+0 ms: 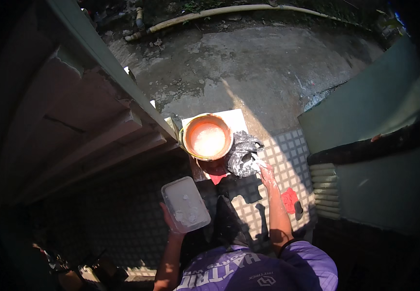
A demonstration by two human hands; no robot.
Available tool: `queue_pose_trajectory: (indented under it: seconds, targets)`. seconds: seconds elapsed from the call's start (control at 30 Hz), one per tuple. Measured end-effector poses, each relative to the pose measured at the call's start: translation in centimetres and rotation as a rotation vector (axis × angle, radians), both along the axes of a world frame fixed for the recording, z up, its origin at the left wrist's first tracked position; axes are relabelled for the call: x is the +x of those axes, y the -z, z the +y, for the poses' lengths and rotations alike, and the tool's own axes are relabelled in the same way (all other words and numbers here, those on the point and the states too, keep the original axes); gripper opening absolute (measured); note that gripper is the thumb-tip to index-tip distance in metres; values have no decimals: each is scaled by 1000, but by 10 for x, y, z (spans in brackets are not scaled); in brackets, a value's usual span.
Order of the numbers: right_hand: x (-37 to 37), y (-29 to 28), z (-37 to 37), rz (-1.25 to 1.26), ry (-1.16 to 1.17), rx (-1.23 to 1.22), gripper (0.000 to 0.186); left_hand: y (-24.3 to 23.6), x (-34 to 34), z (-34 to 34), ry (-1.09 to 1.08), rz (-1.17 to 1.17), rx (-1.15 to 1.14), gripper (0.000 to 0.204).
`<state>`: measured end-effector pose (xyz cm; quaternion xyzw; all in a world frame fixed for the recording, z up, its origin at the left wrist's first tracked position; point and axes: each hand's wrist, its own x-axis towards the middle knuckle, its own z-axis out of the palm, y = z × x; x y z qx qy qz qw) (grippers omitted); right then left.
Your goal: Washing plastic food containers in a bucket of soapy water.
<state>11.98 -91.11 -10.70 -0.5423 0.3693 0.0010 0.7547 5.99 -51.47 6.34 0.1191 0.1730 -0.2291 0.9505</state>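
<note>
My left hand point(167, 217) holds a rectangular translucent plastic container point(193, 227) from below its left side. White material covers its inside, with a few small lumps on top. My right hand point(266, 173) is at a crumpled black plastic bag point(241, 164); its fingers look drawn together and are smeared white. Glare and the bag hide whether something is between them. Left of the bag stands a round bucket point(201, 121) with an orange-brown inside wall and a pale, brightly lit mixture in it.
Bucket and bag rest on or against a pale board point(235, 116) over the tiled floor point(282, 153). A red cloth point(289, 200) lies right of my forearm. A ledged wall point(89, 111) bounds the left, a green wall point(370, 97) the right. Beyond is rough concrete point(248, 58) with a pipe point(210, 13).
</note>
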Motion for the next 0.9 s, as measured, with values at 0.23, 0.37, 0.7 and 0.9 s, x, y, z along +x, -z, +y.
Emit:
queue_pose_trajectory:
  seconds: [0.23,0.37,0.7,0.9]
  targets:
    - [-25,-158,69,-102,-277,59,24,-1,4,6,42,10,26,95]
    - [-24,-225,117,-199,-457,17,21,-58,12,2,90,-83,-90,93]
    - [11,-345,252,-307,-1011,-485,24,-86,-9,30,40,-129,-127,87]
    - [20,-342,287,-512,-981,-477,18,-91,-14,43,7,-144,-105,83]
